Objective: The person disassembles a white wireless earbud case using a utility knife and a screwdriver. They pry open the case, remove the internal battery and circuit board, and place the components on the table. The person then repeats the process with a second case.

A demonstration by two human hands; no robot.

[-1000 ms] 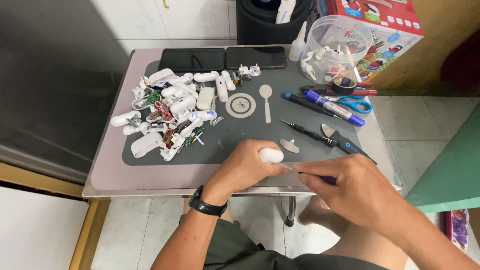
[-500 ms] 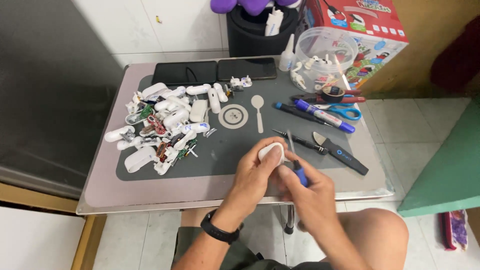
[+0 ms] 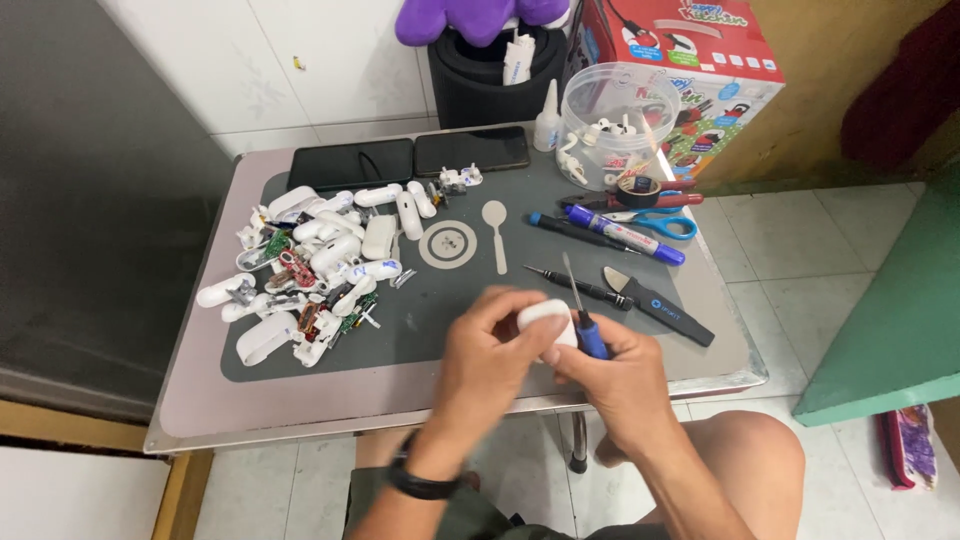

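1. White case (image 3: 545,315), small and round, sits in your hands over the near edge of the table (image 3: 200,400), a bit right of the middle.
2. Your table has a big dark grey mat (image 3: 460,300) on top.
3. Far right on the table stands a clear tub (image 3: 620,120) with little white bits inside.
4. Two black phones (image 3: 410,160) lie flat along the far edge of the mat.
5. On the left side of the mat is a pile of white parts (image 3: 310,270), with some small green boards mixed in.
6. Your left hand (image 3: 490,350) curls its fingers around the white case and holds it.
7. Your right hand (image 3: 610,370) is closed around a blue-handled screwdriver (image 3: 585,320), touching the case. Its thin tip points far, away from you.
8. A blue marker (image 3: 625,232) and scissors (image 3: 650,222) lie to the right, near the tub.
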